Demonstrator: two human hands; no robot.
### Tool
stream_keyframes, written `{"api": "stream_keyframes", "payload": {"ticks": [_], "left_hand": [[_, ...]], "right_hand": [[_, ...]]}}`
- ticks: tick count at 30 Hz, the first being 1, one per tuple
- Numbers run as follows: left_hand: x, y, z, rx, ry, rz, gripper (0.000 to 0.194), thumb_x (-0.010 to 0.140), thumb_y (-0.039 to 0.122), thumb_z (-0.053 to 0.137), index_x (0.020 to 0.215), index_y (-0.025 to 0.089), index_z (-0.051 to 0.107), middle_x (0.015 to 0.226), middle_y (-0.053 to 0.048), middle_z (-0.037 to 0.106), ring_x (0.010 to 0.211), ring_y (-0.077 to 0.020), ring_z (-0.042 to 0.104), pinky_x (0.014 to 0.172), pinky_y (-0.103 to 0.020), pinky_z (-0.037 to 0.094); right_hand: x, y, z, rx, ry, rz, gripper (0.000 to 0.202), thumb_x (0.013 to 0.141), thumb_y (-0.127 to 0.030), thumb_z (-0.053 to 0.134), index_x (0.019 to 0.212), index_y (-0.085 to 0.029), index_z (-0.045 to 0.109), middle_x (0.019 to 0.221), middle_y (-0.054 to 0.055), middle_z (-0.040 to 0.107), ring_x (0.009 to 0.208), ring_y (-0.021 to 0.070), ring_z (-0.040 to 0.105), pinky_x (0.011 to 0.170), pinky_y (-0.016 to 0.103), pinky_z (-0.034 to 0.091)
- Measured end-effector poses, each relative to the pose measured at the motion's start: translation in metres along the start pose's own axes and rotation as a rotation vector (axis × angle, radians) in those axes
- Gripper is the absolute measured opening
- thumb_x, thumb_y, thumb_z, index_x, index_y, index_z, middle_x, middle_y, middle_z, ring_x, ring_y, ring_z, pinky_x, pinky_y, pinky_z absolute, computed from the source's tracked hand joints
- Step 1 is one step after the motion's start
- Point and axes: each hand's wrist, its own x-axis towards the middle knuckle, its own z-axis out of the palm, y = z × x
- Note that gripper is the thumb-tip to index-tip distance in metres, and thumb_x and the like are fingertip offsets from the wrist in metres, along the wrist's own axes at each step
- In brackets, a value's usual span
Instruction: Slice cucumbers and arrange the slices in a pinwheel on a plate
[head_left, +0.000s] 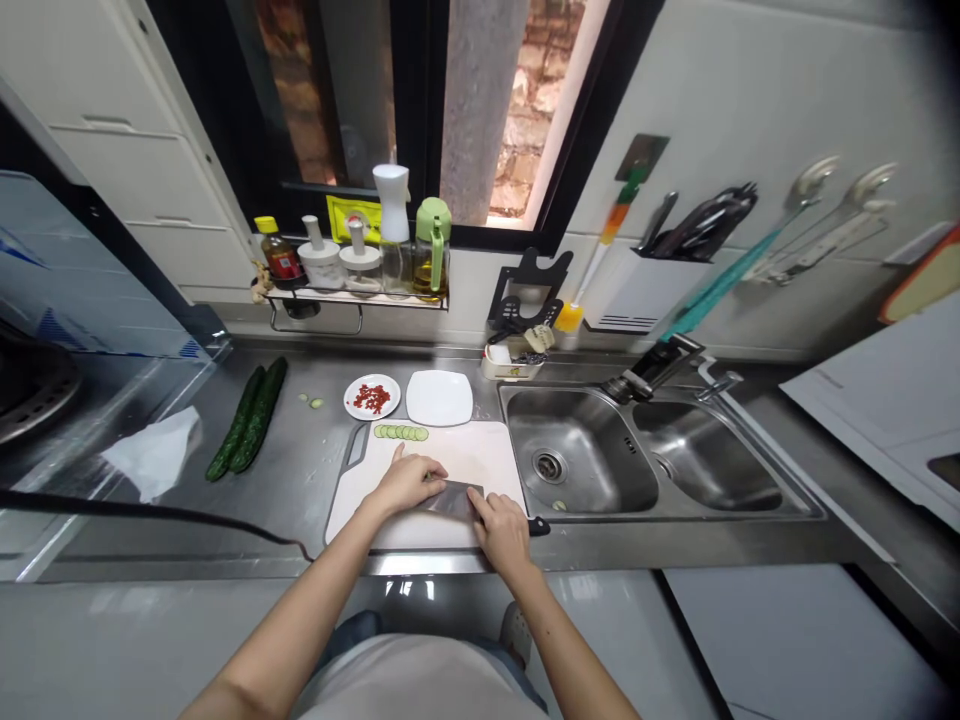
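Knife (459, 499), partly covered by the right hand (501, 528) gripping it; the left hand (405, 482) curls at its other end, contents I can't tell. Two cucumbers (259, 417), two plates (439, 398), one board (480, 455).

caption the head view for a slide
Right hand on knife, left hand by blade, cucumber slices lined up on the board

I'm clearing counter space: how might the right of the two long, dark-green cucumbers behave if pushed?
The right cucumber may roll, given its rounded body, though the left cucumber could block it leftward. It would probably stay stiff, looking thick, and might slide on the shiny grey metal counter.
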Motion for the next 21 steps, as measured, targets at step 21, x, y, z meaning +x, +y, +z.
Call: {"api": "stream_keyframes", "payload": {"ticks": [21], "left_hand": [[0.028,-0.055,0.001,-0.233,0.173,-0.129,0.028,0.085,0.028,0.053,0.104,0.019,0.071,0.099,-0.005,0.073,0.087,-0.0185,0.065,0.079,-0.027,0.048]], "right_hand": [[0.010,0.023,0.012,-0.049,0.136,-0.069,0.044,0.082,-0.017,0.061,0.125,-0.024,0.063,0.081,0.004,0.061,0.081,0.0194,0.049,0.074,0.030,0.031]]}}
